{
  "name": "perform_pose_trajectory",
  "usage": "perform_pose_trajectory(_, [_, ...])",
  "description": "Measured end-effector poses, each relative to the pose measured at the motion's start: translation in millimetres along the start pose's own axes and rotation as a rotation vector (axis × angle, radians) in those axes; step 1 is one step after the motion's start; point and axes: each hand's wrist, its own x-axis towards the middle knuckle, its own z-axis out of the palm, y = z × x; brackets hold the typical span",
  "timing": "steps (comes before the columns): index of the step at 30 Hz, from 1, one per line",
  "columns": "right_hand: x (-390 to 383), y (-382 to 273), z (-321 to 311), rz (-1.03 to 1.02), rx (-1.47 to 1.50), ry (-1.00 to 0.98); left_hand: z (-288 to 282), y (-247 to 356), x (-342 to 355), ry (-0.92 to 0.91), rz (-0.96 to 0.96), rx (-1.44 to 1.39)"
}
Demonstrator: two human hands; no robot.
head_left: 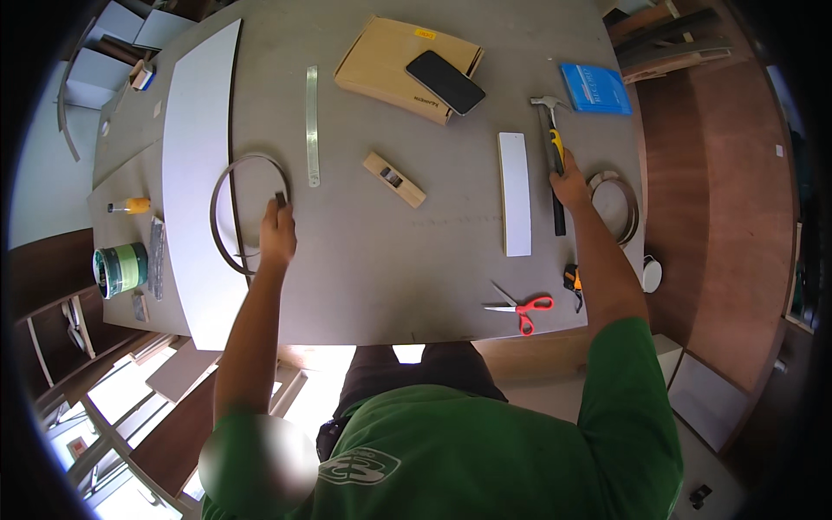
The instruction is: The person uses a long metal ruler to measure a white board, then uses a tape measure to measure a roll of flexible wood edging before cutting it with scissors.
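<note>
My left hand [277, 232] grips the right side of a coiled loop of dark edge banding [227, 186] that lies on the grey table [364, 260] and partly over a long white panel [199, 173]. My right hand [570, 186] closes on the black and yellow handle of a claw hammer [553, 143] lying on the table's right part. A narrow white strip board [515, 192] lies just left of the hammer. Another coil of banding [626, 208] sits right of that hand.
A metal ruler [312, 121], a small wooden block plane [394, 179], a cardboard box [390, 61] with a phone [445, 81] on it, a blue booklet [596, 88], red scissors [524, 308], and a green tin [120, 269] are on the table.
</note>
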Motion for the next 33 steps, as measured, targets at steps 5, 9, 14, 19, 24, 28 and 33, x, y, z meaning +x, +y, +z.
perform_pose_trajectory(5, [-5.8,-12.8,13.2,0.192,-0.452,0.105,-32.7,2.7,-97.5,-0.019,0.084,-0.059])
perform_pose_trajectory(9, [-51.9,-60.1,20.2,0.083,-0.496,0.090,-51.5,-6.7,-136.7,0.012,0.217,-0.023])
perform_pose_trajectory(14, [-84.9,-88.4,29.3,0.072,-0.589,-0.133,-63.5,6.1,-159.0,0.036,0.189,-0.144])
perform_pose_trajectory(19, [-81.8,-100.9,45.6,0.165,-0.534,-0.219,-72.4,8.7,-177.1,0.035,0.130,-0.052])
perform_pose_trajectory(24, [-88.9,-97.1,50.2,0.165,-0.382,-0.156,-77.6,6.6,-192.8,0.060,0.151,-0.066])
perform_pose_trajectory(28, [-114.5,-49.0,49.2,0.366,1.168,-0.380,-84.0,-2.3,-191.5,0.105,0.160,-0.165])
perform_pose_trajectory(33, [-193.5,-127.9,29.4,0.475,1.622,-0.837,-99.5,-32.0,-205.4,0.164,0.132,-0.193])
